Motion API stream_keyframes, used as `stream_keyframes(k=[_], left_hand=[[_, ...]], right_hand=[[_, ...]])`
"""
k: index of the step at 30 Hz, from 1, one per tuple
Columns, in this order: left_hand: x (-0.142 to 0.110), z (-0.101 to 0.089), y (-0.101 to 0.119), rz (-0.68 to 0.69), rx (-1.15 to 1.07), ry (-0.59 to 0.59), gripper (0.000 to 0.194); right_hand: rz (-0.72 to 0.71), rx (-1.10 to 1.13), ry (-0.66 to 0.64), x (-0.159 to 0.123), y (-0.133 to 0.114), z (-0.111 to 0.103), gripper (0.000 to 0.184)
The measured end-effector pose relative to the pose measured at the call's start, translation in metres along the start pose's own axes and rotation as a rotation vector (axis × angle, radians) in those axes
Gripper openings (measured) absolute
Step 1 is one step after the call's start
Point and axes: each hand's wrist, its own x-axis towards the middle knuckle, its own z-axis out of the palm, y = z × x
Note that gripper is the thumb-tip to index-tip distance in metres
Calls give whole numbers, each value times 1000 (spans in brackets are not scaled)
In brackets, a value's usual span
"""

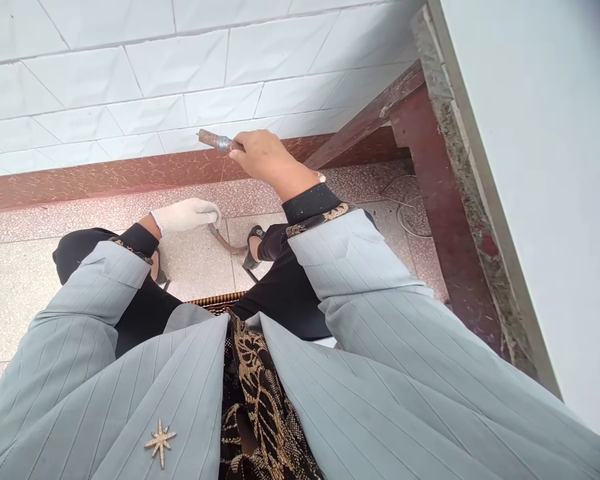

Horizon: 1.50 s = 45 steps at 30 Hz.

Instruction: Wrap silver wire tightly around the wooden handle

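Note:
My bare right hand (265,155) is raised in front of the tiled wall, its fingers wrapped round a wooden handle (209,139). Silvery wire is wound about the handle just past my fingers, and its worn end points left. Lower down, my left hand (186,217) wears a white knit glove. Its fingers are closed on one end of a curved brown-grey strip (223,241). From there the strip bends down and right to beside my right shoe (254,241). What the strip is made of, and its kind, I cannot make out.
A white tiled wall (130,80) with a red-brown skirting (80,179) stands ahead. On the right are a dark red wooden frame (435,200) with a slanted brace (365,113) and a white surface (540,167). Thin wire (413,220) lies coiled on the speckled floor (195,260).

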Motion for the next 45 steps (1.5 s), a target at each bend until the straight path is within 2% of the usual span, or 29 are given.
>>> stream_keyframes(k=[3,6,13,16,18,22,25,27,29,32,35,39,42,45], left_hand=[[-11,-10,15,50,-36,15,33],[-22,-23,23,27,-18,81,32],[-39,-46,17,42,-21,541,20],[-38,-53,11,-68,-19,655,21],[-36,-57,7,-154,13,684,23],[-33,-61,1,-251,28,651,23],[-28,-55,-4,-277,42,604,20],[-24,-45,-7,-283,54,533,16],[-22,-32,-7,-272,46,440,14],[-21,-13,1,-153,37,309,20],[-25,-3,11,-49,52,243,24],[-32,-7,16,-57,123,209,25],[-35,-13,14,-74,165,226,26],[-38,-18,11,-74,165,209,26]], right_hand=[[-10,-77,-59,4,3,11,24],[-71,-133,-142,6,4,20,24],[-299,-64,-449,-9,-13,16,21],[-411,52,-558,-15,-21,12,23],[-482,123,-563,-18,-24,9,26],[-607,216,-477,-27,-29,2,29],[-616,233,-376,-38,-34,-6,28],[-517,201,-305,-44,-38,-10,26],[-353,158,-225,-49,-42,-12,26],[-164,126,-113,-49,-42,-8,27],[-80,80,-75,-46,-38,3,24],[-61,-33,-203,-44,-33,20,17],[-140,-77,-422,-45,-33,28,8],[-220,-59,-685,-50,-36,29,10]])
